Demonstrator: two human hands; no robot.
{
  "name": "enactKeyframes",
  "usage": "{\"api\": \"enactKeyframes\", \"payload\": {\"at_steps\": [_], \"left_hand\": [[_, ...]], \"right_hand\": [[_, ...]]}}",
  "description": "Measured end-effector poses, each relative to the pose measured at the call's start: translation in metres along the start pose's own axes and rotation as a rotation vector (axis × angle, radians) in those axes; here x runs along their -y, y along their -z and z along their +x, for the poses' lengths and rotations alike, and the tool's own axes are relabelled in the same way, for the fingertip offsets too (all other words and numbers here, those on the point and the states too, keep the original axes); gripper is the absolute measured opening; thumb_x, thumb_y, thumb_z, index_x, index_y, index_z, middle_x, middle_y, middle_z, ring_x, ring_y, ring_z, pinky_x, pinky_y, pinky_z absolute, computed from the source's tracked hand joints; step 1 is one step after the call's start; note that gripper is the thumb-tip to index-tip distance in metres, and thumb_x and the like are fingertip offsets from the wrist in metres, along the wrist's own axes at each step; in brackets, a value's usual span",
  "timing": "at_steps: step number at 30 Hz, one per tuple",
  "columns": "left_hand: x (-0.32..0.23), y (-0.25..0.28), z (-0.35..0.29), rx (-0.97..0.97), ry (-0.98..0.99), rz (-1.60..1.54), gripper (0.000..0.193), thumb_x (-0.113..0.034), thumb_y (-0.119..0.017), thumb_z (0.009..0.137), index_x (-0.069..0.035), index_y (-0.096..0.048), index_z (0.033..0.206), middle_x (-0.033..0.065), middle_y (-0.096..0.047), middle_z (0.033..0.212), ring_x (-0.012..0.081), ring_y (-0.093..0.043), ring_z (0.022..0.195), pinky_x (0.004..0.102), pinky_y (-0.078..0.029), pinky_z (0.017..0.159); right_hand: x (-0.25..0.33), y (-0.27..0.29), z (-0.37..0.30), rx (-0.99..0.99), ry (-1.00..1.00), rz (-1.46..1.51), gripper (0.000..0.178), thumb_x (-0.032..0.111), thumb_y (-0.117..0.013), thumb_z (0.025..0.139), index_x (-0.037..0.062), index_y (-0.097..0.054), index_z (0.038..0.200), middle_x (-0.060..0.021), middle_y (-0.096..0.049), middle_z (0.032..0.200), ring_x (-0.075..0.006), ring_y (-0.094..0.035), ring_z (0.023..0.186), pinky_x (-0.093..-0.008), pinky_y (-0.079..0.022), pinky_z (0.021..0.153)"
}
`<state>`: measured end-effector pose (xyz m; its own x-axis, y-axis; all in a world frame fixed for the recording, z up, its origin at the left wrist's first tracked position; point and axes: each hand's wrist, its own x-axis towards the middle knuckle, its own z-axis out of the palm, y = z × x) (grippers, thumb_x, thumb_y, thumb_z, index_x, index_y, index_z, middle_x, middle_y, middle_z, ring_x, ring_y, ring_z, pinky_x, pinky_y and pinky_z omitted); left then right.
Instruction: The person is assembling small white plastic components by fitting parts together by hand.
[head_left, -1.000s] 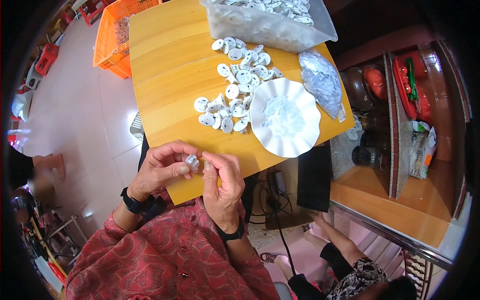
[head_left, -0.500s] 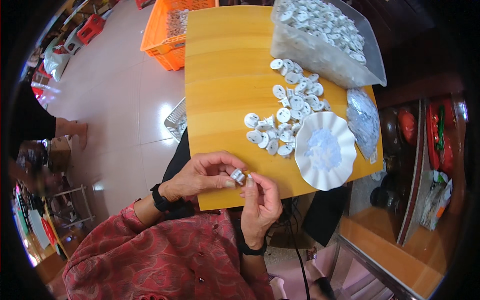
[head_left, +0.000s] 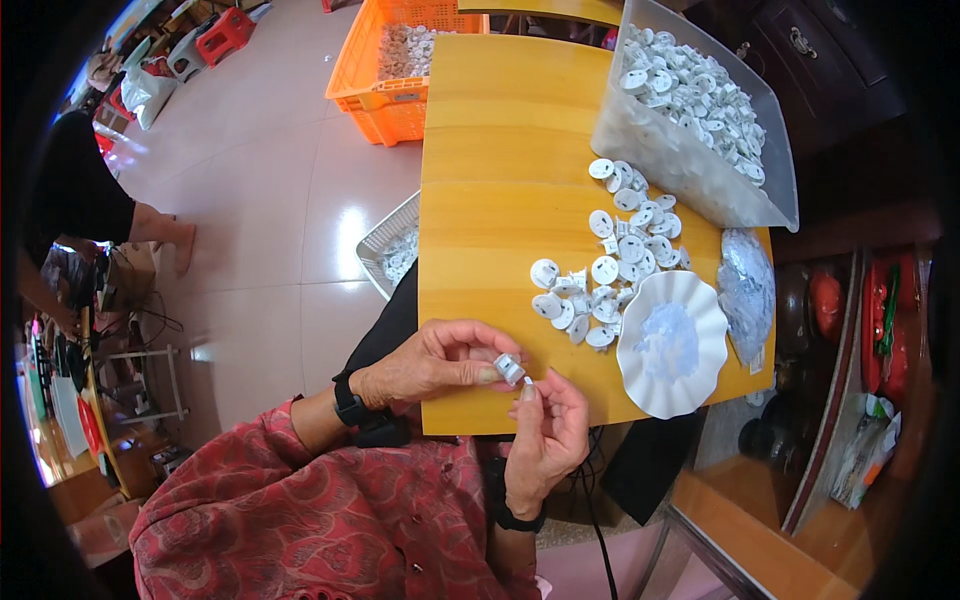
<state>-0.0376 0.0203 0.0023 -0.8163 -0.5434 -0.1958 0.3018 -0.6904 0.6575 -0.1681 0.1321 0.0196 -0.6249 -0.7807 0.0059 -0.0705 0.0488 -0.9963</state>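
Note:
My left hand (head_left: 440, 365) is closed over the near edge of the table, holding a small white plastic part (head_left: 508, 368) between thumb and fingers. Just beside it, my right hand (head_left: 548, 425) pinches a tiny pale piece (head_left: 529, 381) at its fingertips, close to the white part. Beyond my hands lies a loose group of white round-topped plastic parts (head_left: 604, 270) with small dark slots. To their right, a white scalloped dish (head_left: 708, 375) holds a heap of tiny pale pieces (head_left: 668, 340); their exact shape is too small to tell.
A translucent bin (head_left: 655, 150) full of white parts stands at the table's far right, with a clear bag (head_left: 747, 290) nearer. Left of the yellow table (head_left: 500, 130) are an orange crate (head_left: 385, 100) and a white basket (head_left: 372, 245). Another person's leg (head_left: 155, 225) shows at left.
The whole view has shifted, so the table and hands sit further right and lower. The white part in my left hand is turned differently; both hands keep their hold.

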Motion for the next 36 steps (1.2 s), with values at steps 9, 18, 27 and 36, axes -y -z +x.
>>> {"api": "enactKeyframes", "payload": {"at_steps": [9, 18, 27, 36], "left_hand": [[0.004, 0.0, -0.004, -0.042, -0.067, -0.015, 0.033, -0.003, -0.066, 0.089, -0.001, -0.055, 0.12, 0.0117, -0.062, 0.119, 0.0177, -0.061, 0.111, 0.0343, -0.051, 0.097], [0.003, -0.001, -0.012, -0.048, -0.09, 0.255, 0.035, -0.008, -0.066, 0.091, 0.0, -0.057, 0.123, 0.0085, -0.065, 0.112, 0.0131, -0.064, 0.098, 0.0281, -0.052, 0.089], [0.002, -0.006, -0.014, -0.091, 0.063, -0.14, 0.031, -0.018, -0.052, 0.1, 0.001, -0.05, 0.125, 0.0151, -0.063, 0.11, 0.0201, -0.069, 0.09, 0.0291, -0.058, 0.079], [0.011, 0.002, -0.012, -0.061, 0.019, -0.149, 0.029, -0.014, -0.055, 0.098, 0.001, -0.051, 0.123, 0.0137, -0.064, 0.109, 0.0193, -0.068, 0.093, 0.0295, -0.058, 0.08]], "right_hand": [[0.009, -0.006, -0.002, -0.005, -0.09, 0.093, 0.024, -0.004, -0.061, 0.088, -0.0044, -0.057, 0.112, -0.0089, -0.063, 0.092, -0.0133, -0.062, 0.076, -0.0255, -0.053, 0.068], [0.01, -0.011, -0.003, -0.06, -0.079, 0.153, 0.022, -0.003, -0.062, 0.089, -0.005, -0.056, 0.111, -0.0126, -0.066, 0.095, -0.0157, -0.066, 0.081, -0.0274, -0.056, 0.071], [0.005, -0.009, -0.005, -0.079, -0.021, 0.09, 0.021, -0.002, -0.067, 0.086, -0.0045, -0.059, 0.106, -0.0106, -0.066, 0.092, -0.0147, -0.065, 0.08, -0.0262, -0.053, 0.071], [0.011, -0.014, -0.003, -0.036, 0.06, -0.098, 0.027, -0.002, -0.068, 0.084, -0.0037, -0.059, 0.109, -0.0055, -0.066, 0.085, -0.0086, -0.061, 0.074, -0.021, -0.047, 0.064]]}}
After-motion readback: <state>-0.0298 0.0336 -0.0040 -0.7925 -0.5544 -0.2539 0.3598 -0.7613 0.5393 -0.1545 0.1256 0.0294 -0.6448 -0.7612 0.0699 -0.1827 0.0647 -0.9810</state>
